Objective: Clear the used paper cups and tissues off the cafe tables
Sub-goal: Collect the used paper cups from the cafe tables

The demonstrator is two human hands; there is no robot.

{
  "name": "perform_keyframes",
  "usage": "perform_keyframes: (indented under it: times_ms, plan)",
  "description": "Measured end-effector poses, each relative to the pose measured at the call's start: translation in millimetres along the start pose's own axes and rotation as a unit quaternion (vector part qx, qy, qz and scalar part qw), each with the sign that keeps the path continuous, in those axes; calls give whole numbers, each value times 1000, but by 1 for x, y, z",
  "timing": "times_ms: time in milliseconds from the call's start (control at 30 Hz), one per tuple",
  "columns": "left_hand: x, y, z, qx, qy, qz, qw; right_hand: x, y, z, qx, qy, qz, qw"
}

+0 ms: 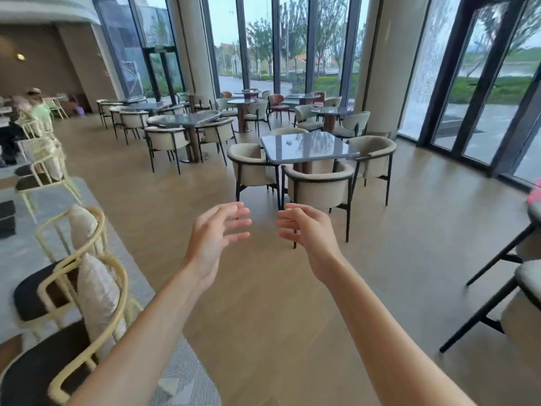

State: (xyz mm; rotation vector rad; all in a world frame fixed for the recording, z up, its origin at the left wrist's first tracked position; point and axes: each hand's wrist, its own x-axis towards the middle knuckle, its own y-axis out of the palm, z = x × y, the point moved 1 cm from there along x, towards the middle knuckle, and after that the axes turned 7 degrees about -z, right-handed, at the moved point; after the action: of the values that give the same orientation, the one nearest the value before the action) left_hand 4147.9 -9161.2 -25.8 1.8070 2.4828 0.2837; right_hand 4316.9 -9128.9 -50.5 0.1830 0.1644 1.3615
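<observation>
Hands fill the lower middle of this head-camera view, 2 bare forearms stretched forward over a tan floor [263,303] in a cafe. The left hand [218,230] and the right hand [307,230] float side by side at the same height, palms turned toward each other with a small gap between the fingertips. Both are loosely spread, fingers gently bent, gripping and touching nothing. Held out and free like this, they look ready to pick something up, probably while the person walks toward a table.

Straight ahead, beyond the hands, stands a square grey table [307,146] with a glossy top that mirrors the windows. 4 cream tub chairs ring it; the nearest chair [319,186] has its back to the camera, tucked in close. On the tabletop toward its left side lies a small white scrap [288,142], possibly a tissue, though it is too small to be sure. No paper cup can be made out on this table.

More tables and chairs sit farther back, near tall glass walls. Pale yellow wire chairs [85,259] with cushions line the left edge. Seated people [26,112] are at far left, blurred.
</observation>
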Motion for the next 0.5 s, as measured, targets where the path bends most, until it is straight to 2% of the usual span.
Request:
perform_keyframes:
  times_ms: [233,500]
  plan:
    - [118,40,11,8,13,-64,998,147,25,2,-4,20,49,999]
    - [273,52,33,9,44,-110,993,296,102,-18,-24,19,113,993]
